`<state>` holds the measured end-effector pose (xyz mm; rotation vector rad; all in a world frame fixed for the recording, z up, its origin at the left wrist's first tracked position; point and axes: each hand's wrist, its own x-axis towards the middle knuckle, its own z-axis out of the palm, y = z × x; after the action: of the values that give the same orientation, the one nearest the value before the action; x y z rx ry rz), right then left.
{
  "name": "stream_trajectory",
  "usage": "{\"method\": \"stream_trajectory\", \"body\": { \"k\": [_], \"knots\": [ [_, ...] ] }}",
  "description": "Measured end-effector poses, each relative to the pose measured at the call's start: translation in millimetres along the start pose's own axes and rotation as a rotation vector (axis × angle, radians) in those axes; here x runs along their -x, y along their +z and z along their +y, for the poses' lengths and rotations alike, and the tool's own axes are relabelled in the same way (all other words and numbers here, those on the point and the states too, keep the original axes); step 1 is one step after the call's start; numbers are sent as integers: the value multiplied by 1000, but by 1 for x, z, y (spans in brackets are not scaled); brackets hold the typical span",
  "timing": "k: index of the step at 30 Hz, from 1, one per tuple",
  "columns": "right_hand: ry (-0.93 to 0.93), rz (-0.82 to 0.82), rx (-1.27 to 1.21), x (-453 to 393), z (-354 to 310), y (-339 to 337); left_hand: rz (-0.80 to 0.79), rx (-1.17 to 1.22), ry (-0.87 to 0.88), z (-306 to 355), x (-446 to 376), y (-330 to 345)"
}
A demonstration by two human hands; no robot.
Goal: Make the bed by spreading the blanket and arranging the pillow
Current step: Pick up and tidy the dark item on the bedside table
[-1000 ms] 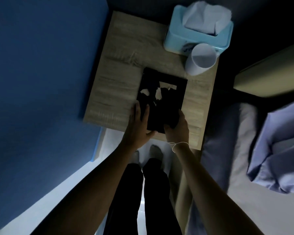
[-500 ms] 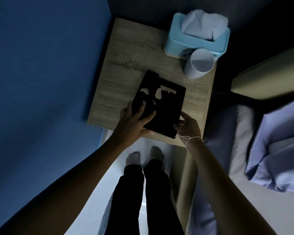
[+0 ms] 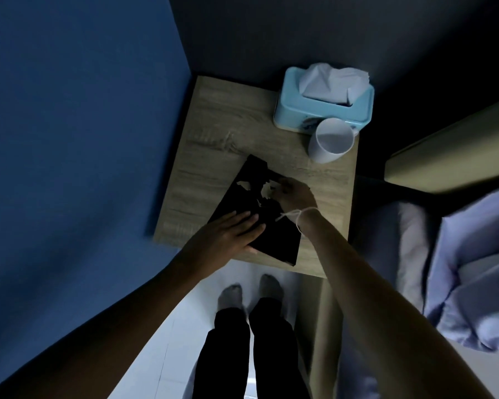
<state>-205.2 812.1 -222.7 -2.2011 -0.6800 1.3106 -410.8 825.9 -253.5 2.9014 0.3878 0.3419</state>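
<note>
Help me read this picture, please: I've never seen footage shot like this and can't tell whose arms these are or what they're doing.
There is no machine here. A camera worn on a person's head looks forward and down, so the arms reaching in from the bottom are the wearer's own, with their legs and socked feet below.

The left hand lies flat, fingers straight, on a black flat thing on the wooden bedside table; it is too dark to say what that thing is. The right hand, with a white string at the wrist, has its fingers curled at the pale patch on the thing's top; whether it has a grip there I cannot tell.

Also on the table: a light blue tissue box and a white cup. At right lies rumpled pale bedding.
</note>
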Motion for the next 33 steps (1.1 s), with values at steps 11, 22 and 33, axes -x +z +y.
{"method": "stream_trajectory", "body": {
  "k": [11,22,33],
  "knots": [
    [-38,-139,-515,-13,-24,0,35,10,-48,-8,2,-16],
    [-178,-131,-238,13,-8,-51,75,112,-52,-12,-25,-45],
    [-503,188,-46,69,-5,-72,29,208,-284,-44,-101,-100]
  ]
}}
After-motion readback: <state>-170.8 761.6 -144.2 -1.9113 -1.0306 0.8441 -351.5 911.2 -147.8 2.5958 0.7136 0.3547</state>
